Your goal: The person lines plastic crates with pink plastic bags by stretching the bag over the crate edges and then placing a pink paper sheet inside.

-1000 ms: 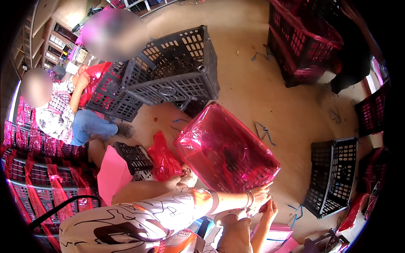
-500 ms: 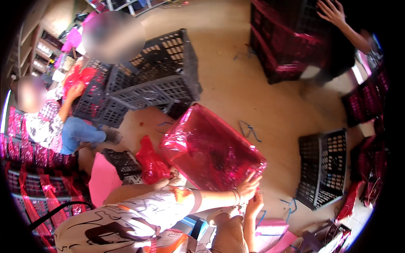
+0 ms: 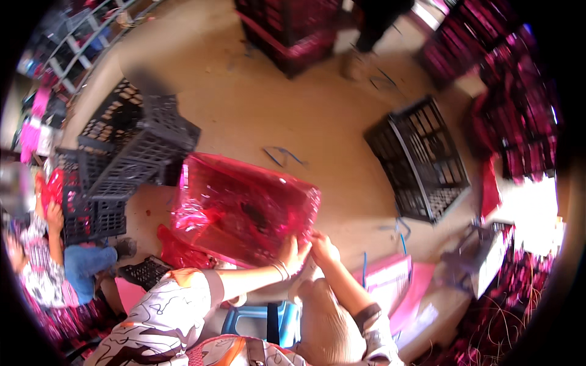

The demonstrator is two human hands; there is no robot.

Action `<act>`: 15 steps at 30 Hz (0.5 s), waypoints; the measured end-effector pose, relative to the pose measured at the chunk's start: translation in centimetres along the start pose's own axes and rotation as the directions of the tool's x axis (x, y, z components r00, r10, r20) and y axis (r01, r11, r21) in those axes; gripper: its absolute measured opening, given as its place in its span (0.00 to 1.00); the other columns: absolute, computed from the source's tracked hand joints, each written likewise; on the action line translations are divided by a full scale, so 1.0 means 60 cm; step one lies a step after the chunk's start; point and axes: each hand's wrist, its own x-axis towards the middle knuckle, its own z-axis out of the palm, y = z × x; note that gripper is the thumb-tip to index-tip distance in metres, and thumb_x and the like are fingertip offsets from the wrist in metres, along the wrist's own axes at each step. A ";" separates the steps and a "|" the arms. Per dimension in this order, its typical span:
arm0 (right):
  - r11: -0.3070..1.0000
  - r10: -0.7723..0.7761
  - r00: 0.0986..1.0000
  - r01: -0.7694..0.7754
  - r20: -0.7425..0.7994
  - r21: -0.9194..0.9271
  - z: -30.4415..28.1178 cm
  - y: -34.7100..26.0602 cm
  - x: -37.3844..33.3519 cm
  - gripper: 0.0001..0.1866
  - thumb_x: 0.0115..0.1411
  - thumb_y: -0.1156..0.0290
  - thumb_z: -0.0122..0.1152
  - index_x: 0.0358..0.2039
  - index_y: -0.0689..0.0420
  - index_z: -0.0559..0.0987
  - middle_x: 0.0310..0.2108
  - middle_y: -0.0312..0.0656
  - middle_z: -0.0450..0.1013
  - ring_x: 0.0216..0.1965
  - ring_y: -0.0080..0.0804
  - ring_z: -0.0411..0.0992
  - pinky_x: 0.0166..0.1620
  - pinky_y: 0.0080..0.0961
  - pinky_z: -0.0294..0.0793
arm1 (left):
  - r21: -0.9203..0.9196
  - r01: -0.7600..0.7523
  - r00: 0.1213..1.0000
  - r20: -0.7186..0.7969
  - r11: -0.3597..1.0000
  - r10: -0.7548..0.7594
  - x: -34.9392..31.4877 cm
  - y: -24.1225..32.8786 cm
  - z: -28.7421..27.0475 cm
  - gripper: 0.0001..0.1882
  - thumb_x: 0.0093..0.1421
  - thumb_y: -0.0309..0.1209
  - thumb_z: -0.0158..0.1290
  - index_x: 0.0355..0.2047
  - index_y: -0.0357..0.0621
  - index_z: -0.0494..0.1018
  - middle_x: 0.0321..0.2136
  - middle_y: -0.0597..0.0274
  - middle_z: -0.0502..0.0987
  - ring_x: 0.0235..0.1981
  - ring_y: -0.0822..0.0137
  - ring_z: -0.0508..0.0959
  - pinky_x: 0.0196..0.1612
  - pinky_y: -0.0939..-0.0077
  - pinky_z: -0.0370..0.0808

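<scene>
In front of me a crate-shaped bundle lined or wrapped in glossy red plastic film [image 3: 244, 204] sits on the floor, its contents dark and hard to make out. At its near right corner my left hand [image 3: 293, 253], a bangle on the wrist, has its fingers closed on the film. Close beside it my right hand [image 3: 323, 247] pinches the same edge of film, the two hands almost touching. A crumpled red plastic bag [image 3: 180, 247] lies against the bundle's near left side.
Black plastic crates [image 3: 140, 149] are piled at the left beside a seated person [image 3: 46, 262] holding red film. Another black crate [image 3: 421, 158] stands at right. Film-wrapped crates [image 3: 293, 36] are stacked at the back. Blue straps [image 3: 284, 155] litter the floor; a blue stool [image 3: 262, 320] is below me.
My view has swung to the right, so the surroundings sit further left in the picture. My right hand shows more fully beside the left at the bundle's corner.
</scene>
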 end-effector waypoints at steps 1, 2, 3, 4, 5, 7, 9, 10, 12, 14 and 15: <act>0.991 -0.053 0.998 0.046 -0.046 -0.123 -0.010 -0.001 0.007 0.11 0.51 0.79 0.53 0.37 0.67 0.75 0.31 0.45 0.74 0.32 0.28 0.71 0.38 0.21 0.70 | -0.024 0.007 1.000 -0.002 1.000 -0.007 0.002 0.028 0.002 0.20 0.55 0.37 0.50 0.42 0.34 0.63 0.37 0.38 0.68 0.39 0.43 0.69 0.43 0.60 0.67; 0.948 -0.144 0.988 0.122 -0.054 -0.294 0.011 -0.016 0.002 0.10 0.51 0.78 0.54 0.35 0.66 0.76 0.30 0.44 0.74 0.32 0.26 0.71 0.38 0.20 0.69 | -0.050 -0.011 0.999 -0.049 0.999 0.009 0.008 0.023 0.001 0.19 0.55 0.36 0.49 0.41 0.34 0.64 0.36 0.39 0.69 0.39 0.45 0.70 0.42 0.60 0.67; 0.869 -0.227 0.973 0.180 -0.048 -0.461 0.029 -0.034 -0.005 0.09 0.50 0.78 0.55 0.33 0.66 0.77 0.29 0.44 0.75 0.31 0.24 0.70 0.37 0.20 0.69 | -0.079 -0.030 0.995 -0.094 0.996 0.022 0.012 0.019 0.005 0.18 0.55 0.36 0.49 0.41 0.34 0.64 0.34 0.40 0.70 0.38 0.47 0.71 0.42 0.61 0.67; 0.867 -0.287 0.957 0.240 -0.044 -0.438 0.030 -0.037 -0.005 0.08 0.50 0.77 0.55 0.32 0.66 0.77 0.27 0.41 0.75 0.29 0.22 0.69 0.35 0.20 0.69 | -0.147 -0.041 0.996 -0.084 0.988 0.029 0.017 0.029 0.007 0.17 0.56 0.36 0.48 0.40 0.34 0.64 0.33 0.41 0.70 0.38 0.49 0.71 0.41 0.62 0.66; 0.861 -0.343 0.938 0.292 -0.050 -0.417 0.028 -0.032 -0.008 0.07 0.49 0.77 0.56 0.30 0.65 0.77 0.24 0.38 0.74 0.27 0.20 0.68 0.33 0.20 0.69 | -0.216 -0.040 0.998 -0.065 0.976 0.027 0.017 0.038 0.008 0.16 0.57 0.36 0.47 0.39 0.34 0.65 0.33 0.42 0.70 0.37 0.51 0.71 0.41 0.63 0.66; 0.845 -0.339 0.940 0.291 -0.029 -0.448 0.019 -0.015 0.003 0.09 0.49 0.77 0.54 0.32 0.63 0.77 0.23 0.39 0.74 0.27 0.21 0.68 0.33 0.21 0.69 | -0.222 0.000 0.997 -0.074 0.975 -0.017 0.020 0.029 0.007 0.16 0.60 0.36 0.43 0.36 0.32 0.66 0.32 0.44 0.70 0.36 0.54 0.71 0.41 0.64 0.66; 0.894 -0.346 0.933 0.359 0.099 -0.267 0.009 -0.004 0.002 0.11 0.48 0.78 0.51 0.34 0.62 0.77 0.29 0.42 0.74 0.31 0.25 0.69 0.38 0.22 0.69 | -0.177 0.034 0.996 -0.074 0.984 -0.047 0.026 0.010 -0.004 0.15 0.62 0.35 0.40 0.35 0.32 0.67 0.33 0.44 0.71 0.36 0.54 0.71 0.41 0.65 0.66; 0.866 -0.417 0.897 0.442 0.150 -0.233 0.008 0.006 -0.002 0.13 0.48 0.78 0.50 0.36 0.61 0.76 0.33 0.42 0.73 0.35 0.27 0.69 0.41 0.23 0.67 | -0.150 0.045 0.994 -0.089 0.988 -0.059 0.027 0.006 -0.012 0.14 0.62 0.34 0.40 0.35 0.32 0.67 0.33 0.45 0.71 0.37 0.55 0.71 0.41 0.65 0.66; 0.836 -0.460 0.839 0.519 0.290 -0.177 0.010 0.003 -0.011 0.16 0.51 0.78 0.49 0.41 0.61 0.74 0.41 0.43 0.69 0.44 0.31 0.64 0.51 0.24 0.59 | -0.103 0.035 0.991 -0.122 0.994 -0.048 0.041 -0.008 -0.027 0.12 0.61 0.30 0.41 0.36 0.34 0.68 0.34 0.47 0.72 0.37 0.56 0.72 0.42 0.67 0.66; 0.756 -0.511 0.772 0.613 0.379 -0.229 0.005 -0.002 -0.020 0.17 0.54 0.78 0.49 0.45 0.60 0.72 0.42 0.42 0.68 0.49 0.31 0.62 0.55 0.24 0.56 | 0.011 -0.030 0.996 -0.082 0.999 0.031 0.054 -0.021 -0.037 0.09 0.57 0.26 0.44 0.37 0.35 0.69 0.34 0.48 0.73 0.38 0.55 0.73 0.44 0.68 0.67; 0.779 -0.489 0.804 0.577 0.340 -0.245 -0.004 -0.002 -0.026 0.16 0.54 0.78 0.49 0.45 0.60 0.72 0.42 0.42 0.68 0.48 0.30 0.63 0.53 0.24 0.59 | 0.107 -0.082 0.995 -0.047 0.991 0.087 0.058 -0.024 -0.040 0.09 0.56 0.24 0.45 0.37 0.36 0.69 0.34 0.49 0.73 0.38 0.54 0.73 0.44 0.68 0.67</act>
